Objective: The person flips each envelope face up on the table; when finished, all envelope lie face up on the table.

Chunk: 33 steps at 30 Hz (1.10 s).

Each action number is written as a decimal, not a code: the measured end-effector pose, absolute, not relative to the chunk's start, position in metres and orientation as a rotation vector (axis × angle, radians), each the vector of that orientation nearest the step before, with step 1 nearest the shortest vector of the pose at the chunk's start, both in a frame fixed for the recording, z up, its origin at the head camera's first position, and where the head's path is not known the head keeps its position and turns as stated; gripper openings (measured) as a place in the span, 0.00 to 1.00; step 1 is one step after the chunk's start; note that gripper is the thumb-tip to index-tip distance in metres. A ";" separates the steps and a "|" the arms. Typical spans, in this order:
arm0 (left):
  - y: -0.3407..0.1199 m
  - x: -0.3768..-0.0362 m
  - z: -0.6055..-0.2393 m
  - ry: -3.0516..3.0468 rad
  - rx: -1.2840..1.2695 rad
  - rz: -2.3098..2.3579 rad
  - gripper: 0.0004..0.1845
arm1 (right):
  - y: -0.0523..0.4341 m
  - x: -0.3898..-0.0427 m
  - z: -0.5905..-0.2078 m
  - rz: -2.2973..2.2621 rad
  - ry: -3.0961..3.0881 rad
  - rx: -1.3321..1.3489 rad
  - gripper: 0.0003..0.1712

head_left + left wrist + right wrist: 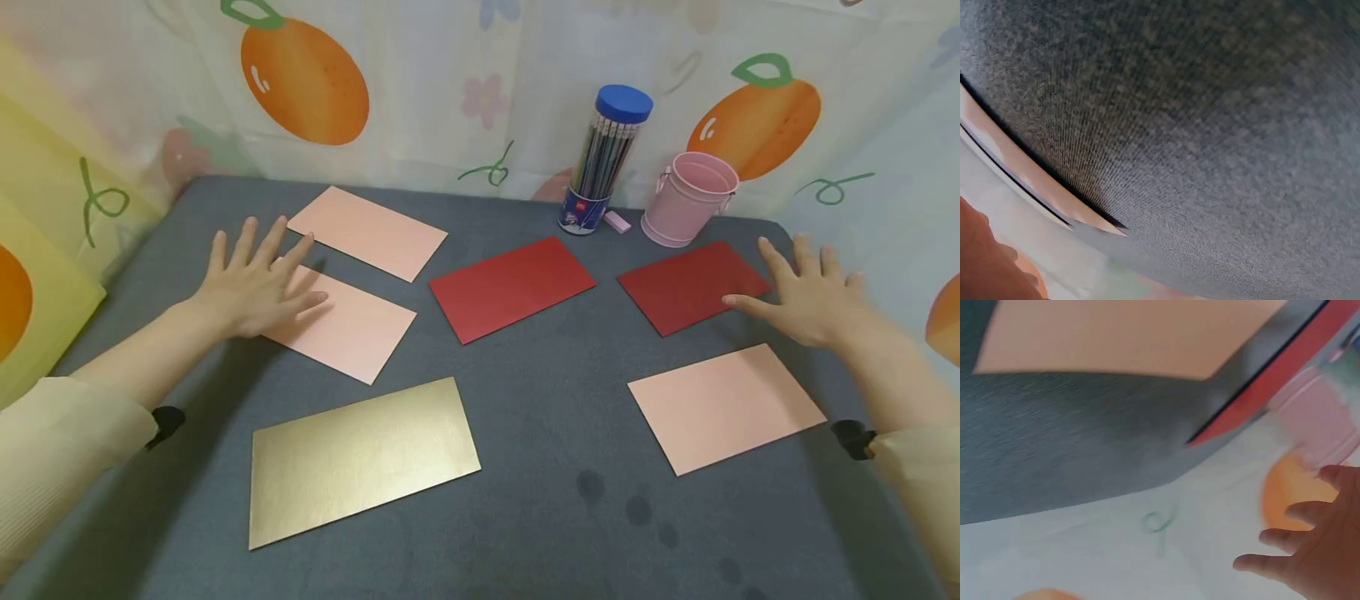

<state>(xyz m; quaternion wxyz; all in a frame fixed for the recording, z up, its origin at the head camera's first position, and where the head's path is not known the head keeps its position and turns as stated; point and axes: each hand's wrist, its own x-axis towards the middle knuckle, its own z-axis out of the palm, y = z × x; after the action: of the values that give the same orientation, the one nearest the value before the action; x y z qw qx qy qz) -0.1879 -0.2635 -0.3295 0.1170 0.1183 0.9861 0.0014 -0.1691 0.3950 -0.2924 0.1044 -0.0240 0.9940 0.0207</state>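
Note:
Several rectangular cards lie flat on a grey table [540,433]. My left hand [255,279] is spread flat, fingers straight, over the left end of a pink card [352,329]. Another pink card [367,232] lies just beyond it. My right hand [806,296] is open with straight fingers, its thumb at the right edge of a dark red card [686,285]. A second red card [512,287] sits mid-table. A pink card [723,408] lies front right and a gold card [360,458] front left. In the right wrist view my fingers [1310,550] are spread; the red card's edge [1272,387] shows.
At the back stand a clear pencil tub with a blue lid [606,158], a small pink eraser [617,221] and a pink bucket [686,198]. Fruit-print cloth [450,92] walls the table on three sides. Dark damp spots [637,508] mark the front right.

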 end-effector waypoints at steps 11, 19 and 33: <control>-0.273 -0.195 -0.311 3.005 0.377 0.342 0.49 | 0.300 -0.174 -0.287 0.169 3.005 -0.464 0.55; -0.277 -0.215 -0.304 2.900 0.332 0.708 0.50 | 0.229 -0.196 -0.289 0.054 3.021 -0.708 0.52; -0.288 -0.241 -0.311 2.650 0.129 0.975 0.53 | 0.121 -0.233 -0.306 -0.282 2.815 -0.758 0.53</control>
<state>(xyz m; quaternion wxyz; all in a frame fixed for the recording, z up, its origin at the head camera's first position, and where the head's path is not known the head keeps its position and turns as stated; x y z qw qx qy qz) -0.2411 -0.2883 -0.3111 0.1569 0.0450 0.9259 0.3408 -0.2330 0.1214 -0.3065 0.1061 -0.2575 0.9557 -0.0956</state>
